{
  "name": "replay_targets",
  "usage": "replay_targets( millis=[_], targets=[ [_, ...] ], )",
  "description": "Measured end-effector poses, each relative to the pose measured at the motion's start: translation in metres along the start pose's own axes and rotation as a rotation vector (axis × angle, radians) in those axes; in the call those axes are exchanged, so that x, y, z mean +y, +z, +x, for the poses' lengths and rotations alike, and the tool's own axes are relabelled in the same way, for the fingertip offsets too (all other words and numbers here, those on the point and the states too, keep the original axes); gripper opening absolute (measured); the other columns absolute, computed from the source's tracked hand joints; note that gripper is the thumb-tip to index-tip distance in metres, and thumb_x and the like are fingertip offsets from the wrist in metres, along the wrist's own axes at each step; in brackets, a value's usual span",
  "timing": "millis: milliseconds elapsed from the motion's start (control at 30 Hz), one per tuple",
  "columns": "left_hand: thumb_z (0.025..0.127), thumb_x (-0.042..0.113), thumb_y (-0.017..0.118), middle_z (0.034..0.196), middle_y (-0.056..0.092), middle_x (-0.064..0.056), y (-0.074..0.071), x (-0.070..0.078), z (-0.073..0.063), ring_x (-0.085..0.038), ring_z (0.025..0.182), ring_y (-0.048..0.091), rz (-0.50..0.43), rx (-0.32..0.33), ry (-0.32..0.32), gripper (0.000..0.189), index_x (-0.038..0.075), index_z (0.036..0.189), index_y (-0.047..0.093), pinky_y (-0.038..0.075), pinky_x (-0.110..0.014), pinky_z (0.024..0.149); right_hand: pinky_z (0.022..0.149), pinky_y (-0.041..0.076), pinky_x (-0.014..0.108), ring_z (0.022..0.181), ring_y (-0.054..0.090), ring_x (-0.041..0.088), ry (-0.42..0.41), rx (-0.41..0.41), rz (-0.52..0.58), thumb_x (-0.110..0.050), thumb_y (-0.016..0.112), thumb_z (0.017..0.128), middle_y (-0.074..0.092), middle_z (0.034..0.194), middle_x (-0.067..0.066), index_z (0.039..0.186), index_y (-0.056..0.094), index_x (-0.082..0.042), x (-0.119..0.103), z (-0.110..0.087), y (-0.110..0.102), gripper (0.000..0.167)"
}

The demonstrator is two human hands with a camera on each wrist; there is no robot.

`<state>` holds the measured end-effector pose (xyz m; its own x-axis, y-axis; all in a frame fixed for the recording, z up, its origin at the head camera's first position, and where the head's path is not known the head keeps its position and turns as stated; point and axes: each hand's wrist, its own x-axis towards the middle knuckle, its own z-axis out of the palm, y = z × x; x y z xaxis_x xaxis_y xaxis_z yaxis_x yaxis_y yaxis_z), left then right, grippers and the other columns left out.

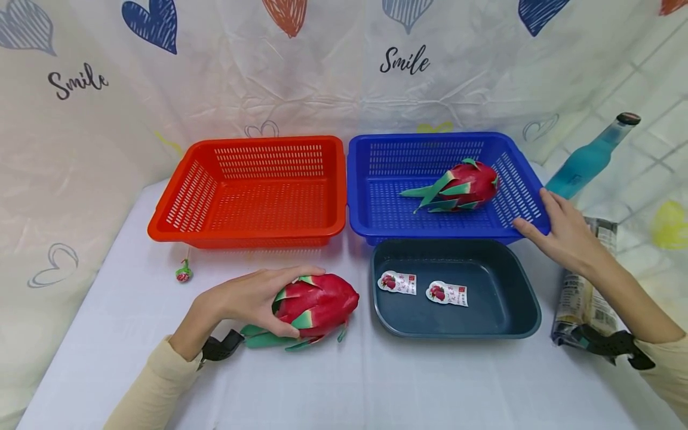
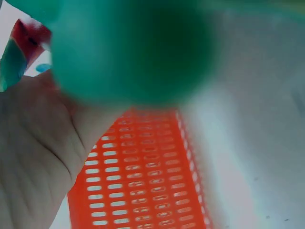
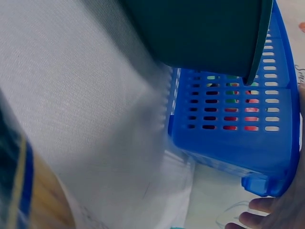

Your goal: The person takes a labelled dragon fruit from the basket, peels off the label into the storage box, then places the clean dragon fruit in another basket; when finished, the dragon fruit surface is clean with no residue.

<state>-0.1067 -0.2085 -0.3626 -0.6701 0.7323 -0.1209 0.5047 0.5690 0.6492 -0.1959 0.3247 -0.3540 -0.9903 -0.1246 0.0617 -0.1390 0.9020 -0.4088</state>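
My left hand grips a red dragon fruit with green scales, lying on its side on the table, its stem end toward the wrist. Blurred green leaf tips fill much of the left wrist view. At the blue basket's right front corner is my right hand, thumb over the rim and fingers down its outer side. Those fingers show just past the corner in the right wrist view. Another dragon fruit lies inside this basket, its leaves pointing left.
An orange-red basket stands left of the blue one. A dark tub in front holds two fruit labels. On the right are a blue bottle, tilted in view, and a plastic package. A small trinket hangs at left.
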Motion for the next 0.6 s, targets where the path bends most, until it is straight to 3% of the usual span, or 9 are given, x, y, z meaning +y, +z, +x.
replay_targets(
  millis=[200, 433, 600],
  targets=[
    [0.068, 0.049, 0.083, 0.134, 0.052, 0.013, -0.010, 0.010, -0.006, -0.007, 0.120, 0.052, 0.021, 0.049, 0.006, 0.095, 0.041, 0.146, 0.030, 0.054, -0.019, 0.082, 0.098, 0.021, 0.081, 0.134, 0.017, 0.062, 0.003, 0.003, 0.001, -0.047, 0.046, 0.096, 0.009, 0.152, 0.040, 0.154, 0.000, 0.000, 0.001, 0.000, 0.000, 0.088],
    [0.065, 0.046, 0.086, 0.140, 0.051, 0.005, -0.017, 0.026, -0.007, -0.012, 0.123, 0.052, 0.107, 0.173, 0.137, 0.098, 0.029, 0.147, 0.035, 0.056, -0.022, 0.081, 0.096, 0.023, 0.081, 0.133, 0.019, 0.061, 0.019, -0.001, 0.002, -0.049, 0.046, 0.095, 0.009, 0.152, 0.039, 0.154, 0.000, -0.001, 0.001, 0.000, -0.001, 0.089],
    [0.065, 0.039, 0.089, 0.144, 0.048, -0.002, -0.030, 0.046, -0.001, -0.017, 0.123, 0.054, 0.155, 0.233, 0.235, 0.098, 0.021, 0.146, 0.037, 0.058, -0.026, 0.082, 0.096, 0.023, 0.081, 0.132, 0.019, 0.061, 0.022, -0.003, -0.003, -0.048, 0.046, 0.096, 0.010, 0.151, 0.040, 0.154, 0.000, 0.000, 0.001, 0.000, 0.000, 0.089]
  ],
)
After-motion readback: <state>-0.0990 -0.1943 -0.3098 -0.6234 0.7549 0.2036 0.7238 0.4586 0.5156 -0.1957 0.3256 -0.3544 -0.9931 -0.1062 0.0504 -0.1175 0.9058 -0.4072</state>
